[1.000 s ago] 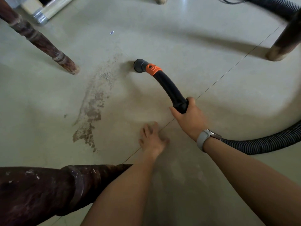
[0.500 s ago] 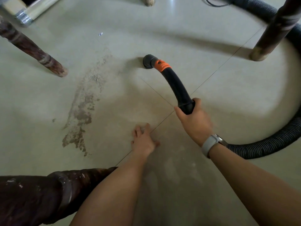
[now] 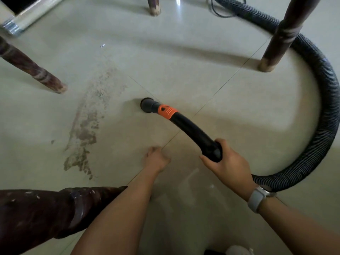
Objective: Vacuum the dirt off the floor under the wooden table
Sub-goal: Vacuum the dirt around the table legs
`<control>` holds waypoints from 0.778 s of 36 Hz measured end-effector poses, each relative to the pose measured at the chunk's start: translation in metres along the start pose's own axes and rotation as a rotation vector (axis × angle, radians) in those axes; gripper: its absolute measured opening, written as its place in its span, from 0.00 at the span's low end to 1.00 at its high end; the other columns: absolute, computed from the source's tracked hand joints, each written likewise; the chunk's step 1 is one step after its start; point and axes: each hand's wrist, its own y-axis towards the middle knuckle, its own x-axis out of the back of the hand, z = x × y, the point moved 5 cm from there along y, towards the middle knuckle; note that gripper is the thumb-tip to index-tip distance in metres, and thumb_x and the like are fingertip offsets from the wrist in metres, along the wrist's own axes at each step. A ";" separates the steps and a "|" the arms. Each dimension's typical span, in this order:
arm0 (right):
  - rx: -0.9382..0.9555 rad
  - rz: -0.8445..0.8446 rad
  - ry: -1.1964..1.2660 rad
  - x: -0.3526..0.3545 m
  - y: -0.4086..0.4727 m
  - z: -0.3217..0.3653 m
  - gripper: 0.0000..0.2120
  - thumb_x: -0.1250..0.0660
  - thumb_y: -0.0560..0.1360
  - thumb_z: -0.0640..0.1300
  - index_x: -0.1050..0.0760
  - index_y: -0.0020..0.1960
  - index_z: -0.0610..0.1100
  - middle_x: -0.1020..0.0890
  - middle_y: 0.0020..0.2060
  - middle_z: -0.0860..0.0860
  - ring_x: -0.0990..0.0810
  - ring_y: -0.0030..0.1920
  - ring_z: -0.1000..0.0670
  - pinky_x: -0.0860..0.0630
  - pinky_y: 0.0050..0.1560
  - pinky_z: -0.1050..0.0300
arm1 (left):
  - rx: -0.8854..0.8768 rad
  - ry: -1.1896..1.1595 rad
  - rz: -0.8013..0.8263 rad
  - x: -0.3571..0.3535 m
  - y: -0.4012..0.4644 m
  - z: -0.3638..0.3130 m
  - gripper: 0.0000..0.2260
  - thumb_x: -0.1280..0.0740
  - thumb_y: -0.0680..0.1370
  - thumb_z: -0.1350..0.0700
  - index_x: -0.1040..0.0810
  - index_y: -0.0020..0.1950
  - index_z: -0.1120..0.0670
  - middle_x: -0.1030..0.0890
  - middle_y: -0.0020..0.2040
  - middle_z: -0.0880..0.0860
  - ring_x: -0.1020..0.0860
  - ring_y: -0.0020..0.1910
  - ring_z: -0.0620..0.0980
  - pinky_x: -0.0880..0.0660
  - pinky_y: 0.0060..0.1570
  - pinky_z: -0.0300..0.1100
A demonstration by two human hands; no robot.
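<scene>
A long streak of brown dirt [image 3: 86,133] lies on the pale tiled floor [image 3: 202,57], left of centre. The black vacuum wand [image 3: 195,133] with an orange collar [image 3: 167,112] has its round nozzle [image 3: 147,104] down on the floor, just right of the streak and apart from it. My right hand [image 3: 230,164] grips the wand's rear end, where the ribbed hose [image 3: 327,89] starts. My left hand [image 3: 157,160] rests on the floor near the wand, its fingers curled under and holding nothing.
Dark wooden table legs stand at left [image 3: 36,74], far right [image 3: 281,37], top centre [image 3: 153,6] and near left [image 3: 36,214]. The hose loops round behind the right leg. A metal-edged frame [image 3: 12,26] sits at top left, and a small white scrap [image 3: 102,45] lies beyond the dirt.
The nozzle has slid back toward me from the streak's far end to beside its middle. My left hand's fingers, spread flat before, have curled in.
</scene>
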 end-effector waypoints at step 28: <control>-0.272 -0.137 0.334 0.014 0.092 0.011 0.18 0.36 0.72 0.62 0.37 0.53 0.52 0.20 0.38 0.50 0.20 0.36 0.47 0.21 0.39 0.50 | 0.010 0.008 0.063 -0.022 0.002 0.001 0.33 0.39 0.78 0.45 0.49 0.78 0.53 0.55 0.78 0.60 0.58 0.77 0.60 0.56 0.74 0.49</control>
